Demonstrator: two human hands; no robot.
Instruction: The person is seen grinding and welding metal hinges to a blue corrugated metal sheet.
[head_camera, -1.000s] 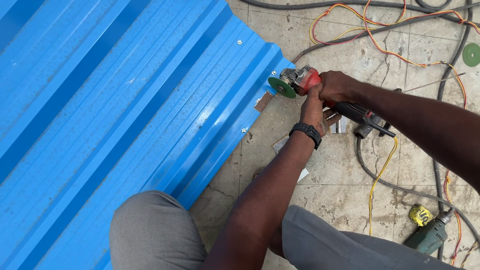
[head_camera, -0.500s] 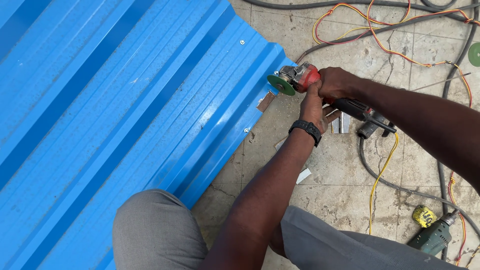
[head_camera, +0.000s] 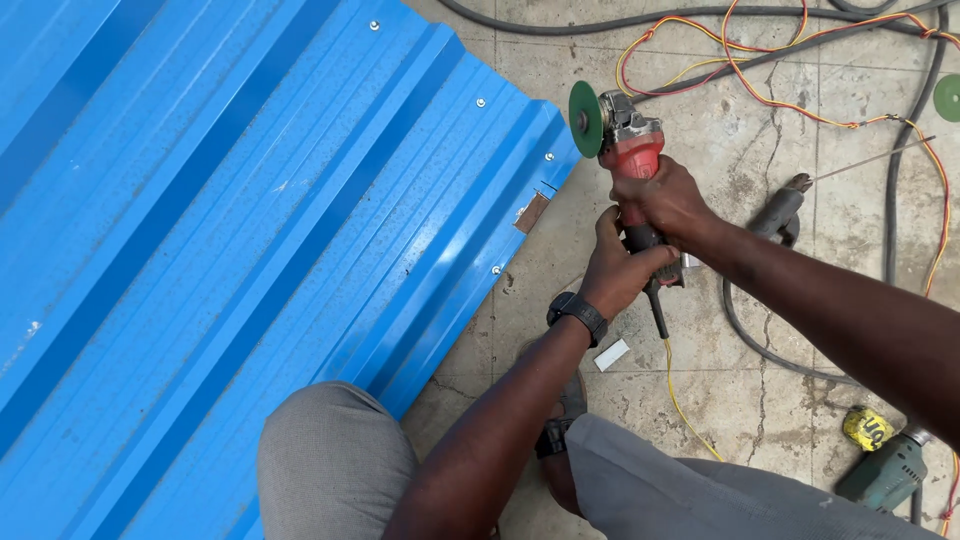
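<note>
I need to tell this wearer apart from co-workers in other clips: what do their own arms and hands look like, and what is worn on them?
Both arms are bare to past the elbow, with no sleeves and no gloves. The left hand has a black wristwatch with a dark band on its wrist. The right hand wears nothing that shows: no watch, ring or band.

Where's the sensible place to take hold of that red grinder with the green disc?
Probably by the dark handle behind the red head of the grinder, coming from the cord end, away from the green disc. The body is long and slim there, and the disc sits bare at the front. Both hands grip so: right hand near the head, left hand behind it.
</note>
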